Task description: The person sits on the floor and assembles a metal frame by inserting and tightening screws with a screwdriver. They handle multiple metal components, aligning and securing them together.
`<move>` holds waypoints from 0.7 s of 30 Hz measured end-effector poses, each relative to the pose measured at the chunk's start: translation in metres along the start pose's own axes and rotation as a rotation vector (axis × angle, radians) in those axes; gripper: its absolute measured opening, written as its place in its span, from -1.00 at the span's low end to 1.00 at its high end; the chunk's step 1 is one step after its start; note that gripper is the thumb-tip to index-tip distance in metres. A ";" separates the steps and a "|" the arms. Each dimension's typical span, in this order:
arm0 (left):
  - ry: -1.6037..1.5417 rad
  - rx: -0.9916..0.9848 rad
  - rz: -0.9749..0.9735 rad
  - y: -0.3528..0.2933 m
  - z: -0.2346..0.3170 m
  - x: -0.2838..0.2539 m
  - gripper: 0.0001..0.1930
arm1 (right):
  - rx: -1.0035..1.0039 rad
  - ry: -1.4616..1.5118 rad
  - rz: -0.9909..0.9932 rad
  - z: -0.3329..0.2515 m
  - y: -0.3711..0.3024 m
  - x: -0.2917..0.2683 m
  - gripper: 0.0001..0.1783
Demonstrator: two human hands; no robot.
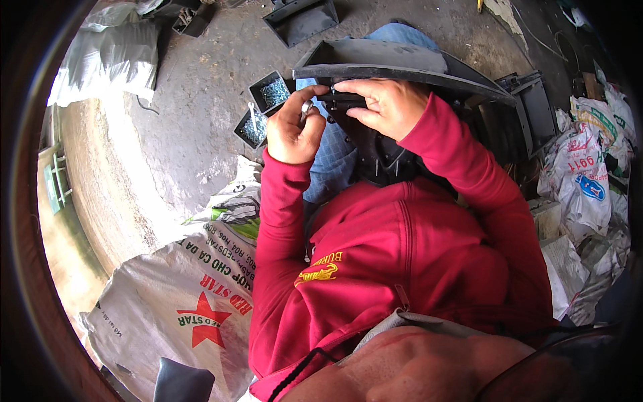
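Observation:
A large dark grey tray-like part with a curved edge lies across my legs. Below its front edge, at its left end, is a small bolt. My left hand is curled, its index fingertip reaching that bolt. A shiny metal piece with a rounded end shows at its curled fingers; its kind is unclear. From the other side, my right hand brings its index fingertip to the bolt. Its fingers are stretched and apart under the part's edge, and a dark bar shows between them.
Left of my knee stand two small black bins of screws, with a wrench lying across the nearer one. Another black tray sits farther off. Printed sacks lie left and right. More dark parts lie at right.

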State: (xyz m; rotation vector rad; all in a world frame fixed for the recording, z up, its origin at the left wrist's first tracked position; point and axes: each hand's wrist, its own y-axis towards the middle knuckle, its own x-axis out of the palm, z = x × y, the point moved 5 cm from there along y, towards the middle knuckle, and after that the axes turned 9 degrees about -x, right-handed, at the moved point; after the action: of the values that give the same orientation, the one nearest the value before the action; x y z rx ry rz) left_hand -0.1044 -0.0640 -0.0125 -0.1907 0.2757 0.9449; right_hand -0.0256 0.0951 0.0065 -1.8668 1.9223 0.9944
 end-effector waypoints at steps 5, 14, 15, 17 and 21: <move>-0.016 -0.012 -0.013 0.001 -0.009 0.001 -0.66 | -0.049 -0.045 0.034 -0.001 0.001 0.000 -0.57; 0.092 0.181 0.028 0.003 -0.006 0.003 -0.67 | -0.069 -0.089 0.124 0.005 -0.002 0.007 -0.59; 0.098 0.193 0.033 0.003 -0.005 0.003 -0.67 | -0.062 -0.095 0.114 0.005 -0.001 0.007 -0.59; 0.072 0.175 0.037 0.002 -0.006 0.004 -0.67 | -0.023 -0.117 0.071 0.002 0.001 0.004 -0.60; 0.061 0.167 0.043 0.004 -0.006 0.004 -0.68 | -0.058 -0.155 0.107 -0.002 0.000 0.002 -0.59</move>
State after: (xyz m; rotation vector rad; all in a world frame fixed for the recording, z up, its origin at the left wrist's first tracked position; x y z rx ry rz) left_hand -0.1064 -0.0607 -0.0191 -0.0600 0.4146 0.9549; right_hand -0.0253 0.0925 0.0064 -1.6773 1.9377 1.2017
